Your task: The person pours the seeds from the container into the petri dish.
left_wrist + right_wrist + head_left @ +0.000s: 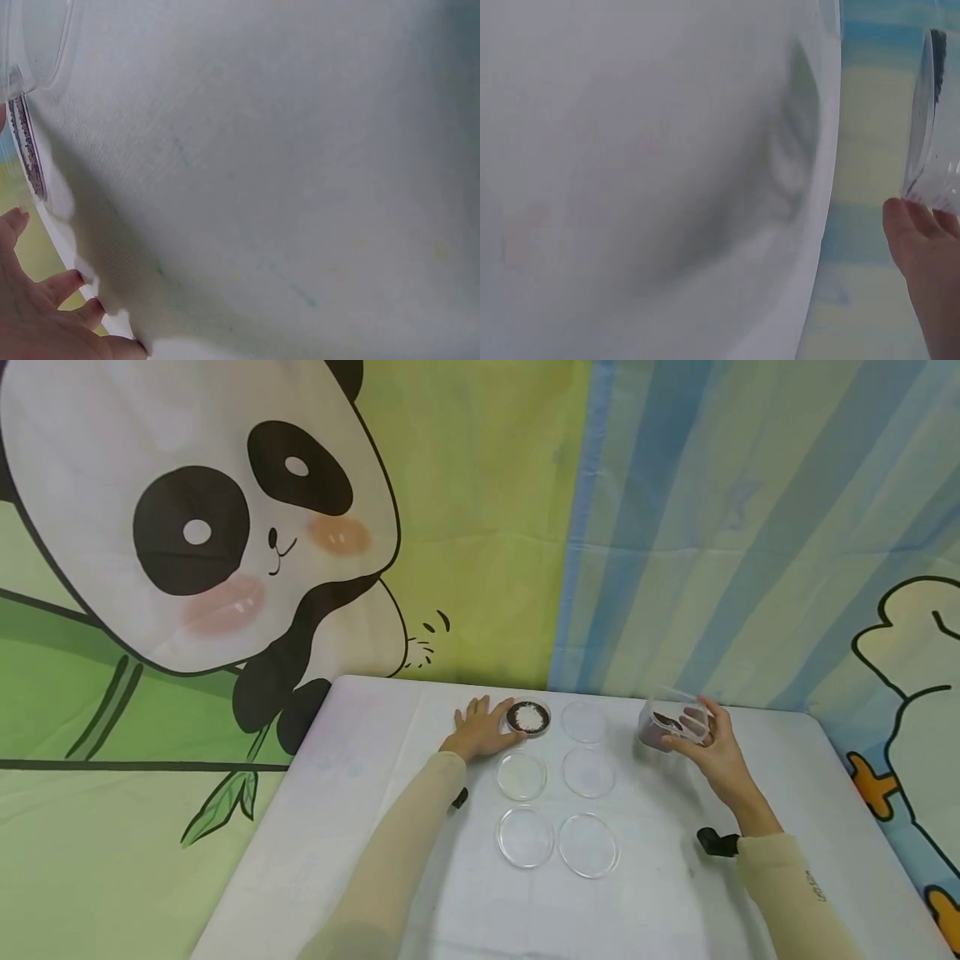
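Observation:
My left hand (477,731) is at a round petri dish (528,718) near the table's far edge, its thumb and index finger on either side of the rim. The other fingers spread out over the table. Inside the dish lies dark, crumbly material with a heap of white bits at its middle. Over to the right, my right hand (716,760) grips a clear plastic box (651,732) tilted above the table, with dark material inside. In the right wrist view the fingers press along the side of the box (936,161).
Several clear, round petri dishes stand in two columns on the white table (465,893), among them a front left dish (525,837) and a front right dish (588,845). Behind the table hangs a printed curtain (480,527) with a panda.

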`<state>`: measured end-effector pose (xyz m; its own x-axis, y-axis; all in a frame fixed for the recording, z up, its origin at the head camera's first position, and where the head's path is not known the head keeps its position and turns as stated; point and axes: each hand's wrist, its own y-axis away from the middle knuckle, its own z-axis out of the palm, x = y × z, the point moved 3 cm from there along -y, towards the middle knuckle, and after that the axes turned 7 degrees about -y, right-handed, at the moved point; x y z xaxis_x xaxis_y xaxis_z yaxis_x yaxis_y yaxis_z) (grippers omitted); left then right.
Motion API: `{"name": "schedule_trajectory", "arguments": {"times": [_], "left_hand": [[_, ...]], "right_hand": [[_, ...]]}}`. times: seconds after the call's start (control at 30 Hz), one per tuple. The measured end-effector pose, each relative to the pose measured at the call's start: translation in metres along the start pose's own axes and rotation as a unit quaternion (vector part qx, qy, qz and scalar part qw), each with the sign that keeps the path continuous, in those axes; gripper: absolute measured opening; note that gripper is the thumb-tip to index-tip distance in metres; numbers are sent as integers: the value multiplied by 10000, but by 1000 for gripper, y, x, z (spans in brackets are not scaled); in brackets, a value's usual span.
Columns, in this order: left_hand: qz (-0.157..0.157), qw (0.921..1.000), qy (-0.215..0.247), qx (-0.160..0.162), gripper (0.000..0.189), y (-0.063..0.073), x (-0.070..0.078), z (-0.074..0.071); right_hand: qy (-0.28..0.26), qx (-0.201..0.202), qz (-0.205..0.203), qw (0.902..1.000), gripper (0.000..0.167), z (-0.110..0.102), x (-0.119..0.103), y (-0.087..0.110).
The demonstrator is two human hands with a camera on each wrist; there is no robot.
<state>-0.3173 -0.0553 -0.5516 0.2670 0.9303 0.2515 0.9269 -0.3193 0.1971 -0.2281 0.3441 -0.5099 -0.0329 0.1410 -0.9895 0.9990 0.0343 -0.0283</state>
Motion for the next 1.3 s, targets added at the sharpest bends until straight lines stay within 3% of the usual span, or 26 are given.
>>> {"name": "schedule_trajectory", "arguments": {"times": [0.3, 0.6, 1.03, 1.3], "left_hand": [[-1, 10000, 74, 7, 83, 1, -2, -2], [11, 10000, 64, -16, 83, 0, -2, -2], [35, 9999, 96, -39, 82, 3, 1, -4], [81, 9999, 102, 36, 82, 2, 1, -3]], "right_hand": [[346, -444, 163, 9983, 99, -43, 8, 14], [698, -724, 556, 9934, 101, -68, 28, 27], [398, -764, 575, 9946, 102, -76, 47, 35], [578, -821, 775, 9919, 108, -81, 47, 35]]}}
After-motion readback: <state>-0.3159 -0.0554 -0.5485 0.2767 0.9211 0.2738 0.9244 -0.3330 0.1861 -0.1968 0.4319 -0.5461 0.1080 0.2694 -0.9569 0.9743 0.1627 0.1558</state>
